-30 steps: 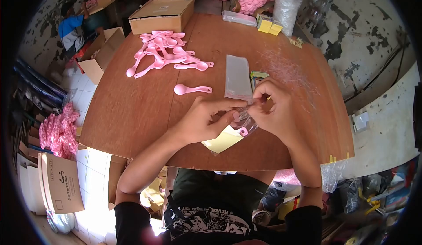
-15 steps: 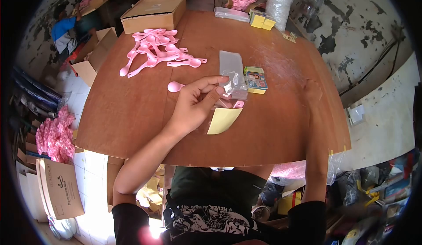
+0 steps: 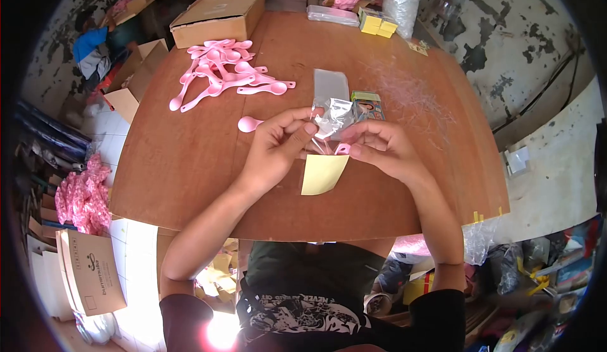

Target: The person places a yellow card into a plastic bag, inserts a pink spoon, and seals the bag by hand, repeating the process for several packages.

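Between both hands, over mid-table [image 3: 190,162]: clear bag [image 3: 333,117], long axis running away from the body, crumpled mouth far, yellow card [image 3: 322,174] at the near end. Left hand [image 3: 275,150] pinches the bag's left edge. Right hand [image 3: 382,148] pinches the right side by the pink spoon [image 3: 343,149] inside. Both touching, neither nearer.
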{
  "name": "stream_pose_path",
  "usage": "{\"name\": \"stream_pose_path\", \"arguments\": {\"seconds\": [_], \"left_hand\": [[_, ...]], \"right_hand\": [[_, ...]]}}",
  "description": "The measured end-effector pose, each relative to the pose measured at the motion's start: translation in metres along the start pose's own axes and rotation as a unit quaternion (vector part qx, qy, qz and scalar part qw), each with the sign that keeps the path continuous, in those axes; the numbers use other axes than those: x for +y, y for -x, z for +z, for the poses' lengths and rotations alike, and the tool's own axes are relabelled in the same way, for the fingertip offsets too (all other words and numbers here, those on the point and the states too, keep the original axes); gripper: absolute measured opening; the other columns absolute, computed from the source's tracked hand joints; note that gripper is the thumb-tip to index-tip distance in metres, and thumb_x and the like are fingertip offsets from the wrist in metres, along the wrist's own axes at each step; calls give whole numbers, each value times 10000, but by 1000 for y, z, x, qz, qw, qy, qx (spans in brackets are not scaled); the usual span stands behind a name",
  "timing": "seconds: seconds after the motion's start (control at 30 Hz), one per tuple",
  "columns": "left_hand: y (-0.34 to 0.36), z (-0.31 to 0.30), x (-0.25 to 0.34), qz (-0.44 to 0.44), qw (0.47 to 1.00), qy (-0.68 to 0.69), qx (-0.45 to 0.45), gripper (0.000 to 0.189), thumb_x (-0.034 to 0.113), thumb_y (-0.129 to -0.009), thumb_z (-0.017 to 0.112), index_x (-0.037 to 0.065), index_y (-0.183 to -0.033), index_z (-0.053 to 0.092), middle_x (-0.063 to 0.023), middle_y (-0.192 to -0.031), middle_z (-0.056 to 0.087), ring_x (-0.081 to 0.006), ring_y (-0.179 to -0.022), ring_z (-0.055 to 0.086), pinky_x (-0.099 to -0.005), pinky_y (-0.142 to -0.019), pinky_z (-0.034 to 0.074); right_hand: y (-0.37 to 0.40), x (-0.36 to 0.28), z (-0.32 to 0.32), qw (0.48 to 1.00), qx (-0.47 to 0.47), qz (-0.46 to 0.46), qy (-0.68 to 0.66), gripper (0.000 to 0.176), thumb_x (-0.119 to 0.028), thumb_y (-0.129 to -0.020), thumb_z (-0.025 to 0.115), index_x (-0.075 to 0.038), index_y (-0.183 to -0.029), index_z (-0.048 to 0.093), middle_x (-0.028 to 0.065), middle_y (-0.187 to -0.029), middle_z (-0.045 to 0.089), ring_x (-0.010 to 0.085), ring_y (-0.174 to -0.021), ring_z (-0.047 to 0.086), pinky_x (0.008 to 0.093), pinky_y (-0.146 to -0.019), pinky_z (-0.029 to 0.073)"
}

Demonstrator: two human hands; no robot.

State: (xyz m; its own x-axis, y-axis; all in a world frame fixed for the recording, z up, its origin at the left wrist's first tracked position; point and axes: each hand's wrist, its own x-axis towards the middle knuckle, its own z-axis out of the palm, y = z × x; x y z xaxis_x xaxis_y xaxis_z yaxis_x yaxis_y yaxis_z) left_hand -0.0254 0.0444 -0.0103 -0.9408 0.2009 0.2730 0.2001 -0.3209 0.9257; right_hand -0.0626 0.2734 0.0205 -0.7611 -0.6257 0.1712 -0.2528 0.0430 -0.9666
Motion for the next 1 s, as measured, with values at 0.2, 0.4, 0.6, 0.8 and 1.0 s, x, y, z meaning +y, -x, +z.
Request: {"name": "stream_pose_path", "arguments": {"seconds": [0.2,0.4,0.6,0.8,1.0], "left_hand": [[-9,-14,-14,44,996,-79,4,367,56,-920,648,-32,-1260,542,-101,-997,702,-130,-898,670,-253,-782,552],[-13,-24,-22,28,988,-151,16,186,7,-880,681,-29,-1062,664,-91,-984,707,-107,-908,658,-244,-800,540],[-12,-23,-21,52,981,-184,23,114,1,-889,666,-28,-998,685,-73,-960,707,-91,-863,648,-242,-775,537],[-13,-29,-21,80,975,-204,-28,134,-21,-898,634,-36,-1018,693,-94,-992,715,-118,-930,660,-256,-825,544],[-13,-33,-20,76,972,-221,-36,160,-83,-873,605,-31,-984,709,-121,-981,723,-142,-932,672,-273,-843,545]], "right_hand": [[-5,20,8,997,68,19,-29,179,-71,-918,655,58,-1042,656,75,-923,693,86,-786,626,223,-698,515],[-6,34,11,992,125,-22,15,154,-66,-915,659,39,-1027,678,74,-909,693,81,-740,621,222,-659,509],[-7,37,9,993,106,-55,21,114,-29,-919,636,26,-990,705,89,-930,695,98,-733,625,233,-660,516],[-6,41,2,994,72,-70,30,133,3,-939,583,23,-988,705,104,-1009,698,122,-786,644,248,-693,536],[-4,38,5,992,74,-75,72,191,69,-930,530,24,-1004,700,101,-1055,693,149,-916,657,262,-762,543]]}}
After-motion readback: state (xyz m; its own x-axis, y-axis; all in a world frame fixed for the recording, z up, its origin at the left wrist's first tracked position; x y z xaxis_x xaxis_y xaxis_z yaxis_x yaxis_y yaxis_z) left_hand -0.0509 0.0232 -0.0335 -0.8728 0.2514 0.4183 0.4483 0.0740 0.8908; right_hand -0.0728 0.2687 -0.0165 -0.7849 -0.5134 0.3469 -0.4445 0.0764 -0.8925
